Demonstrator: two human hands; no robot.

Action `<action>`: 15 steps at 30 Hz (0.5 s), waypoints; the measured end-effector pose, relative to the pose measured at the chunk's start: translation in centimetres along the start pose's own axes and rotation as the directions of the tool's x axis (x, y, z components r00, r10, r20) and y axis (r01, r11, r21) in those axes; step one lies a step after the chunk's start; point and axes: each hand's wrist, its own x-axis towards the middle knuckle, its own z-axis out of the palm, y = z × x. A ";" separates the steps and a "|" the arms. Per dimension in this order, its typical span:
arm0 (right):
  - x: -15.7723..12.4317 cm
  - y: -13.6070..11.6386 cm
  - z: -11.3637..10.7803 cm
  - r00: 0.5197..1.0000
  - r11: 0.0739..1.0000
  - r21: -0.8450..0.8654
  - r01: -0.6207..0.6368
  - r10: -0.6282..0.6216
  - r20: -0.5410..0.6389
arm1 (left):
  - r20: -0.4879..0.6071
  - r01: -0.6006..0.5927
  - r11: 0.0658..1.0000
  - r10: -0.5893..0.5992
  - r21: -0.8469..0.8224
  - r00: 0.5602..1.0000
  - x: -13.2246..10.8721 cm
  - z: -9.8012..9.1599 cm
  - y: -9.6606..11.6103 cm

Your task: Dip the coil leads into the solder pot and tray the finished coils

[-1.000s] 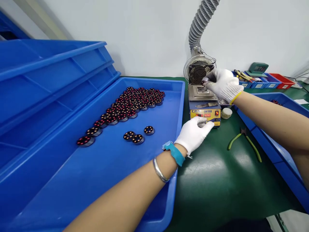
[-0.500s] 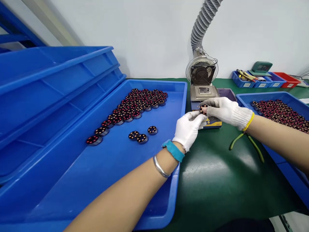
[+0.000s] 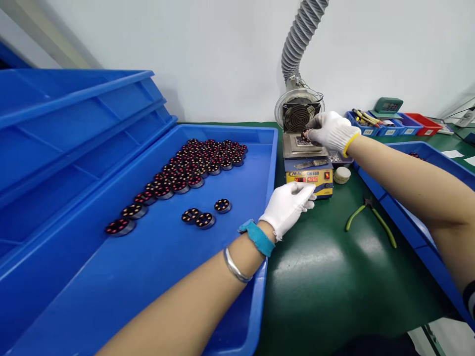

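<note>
My right hand (image 3: 328,131), in a white glove with a yellow cuff, pinches a small round black component (image 3: 305,135) over the metal top of a solder pot (image 3: 308,179) with a lit red display. The component is partly hidden by the fingers. In front of the pot, my white-gloved left hand (image 3: 287,205) is closed, thumb and fingers pressed together. Whether anything sits between them I cannot make out. Many similar round components (image 3: 213,169) with red or gold dots lie in the large blue tray (image 3: 272,153) on the left, several of them apart from the rest.
Behind the pot stand a fan (image 3: 301,116) and a grey duct hose (image 3: 302,39). Green-handled pliers (image 3: 367,203) and a round whitish pad (image 3: 342,175) lie on the green table (image 3: 315,277). Stacked blue trays (image 3: 81,113) rise at left; another blue tray (image 3: 399,147) is at right.
My hands have parted. The right has moved up and back with the round component to the pot's top; the left stays low in front, fingers closed. The view has shifted slightly right.
</note>
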 end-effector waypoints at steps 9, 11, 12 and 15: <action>2.1 -0.3 2.1 0.996 0.978 -0.193 0.081 -0.075 0.039 | 0.082 0.013 1.000 -0.014 0.014 0.997 -0.1 0.1 0.0; 1.9 -0.4 2.1 0.996 0.974 -0.212 0.075 -0.065 0.054 | 0.099 -0.013 1.000 0.010 0.027 0.995 0.1 0.0 -0.3; 1.9 -0.5 2.1 0.997 0.974 -0.216 0.071 -0.061 0.054 | 0.106 -0.026 0.999 0.022 0.036 0.994 0.2 0.0 -0.5; 1.9 -0.5 2.0 0.996 0.972 -0.219 0.079 -0.071 0.044 | 0.128 -0.056 0.995 0.046 0.078 0.991 0.5 -0.2 -1.0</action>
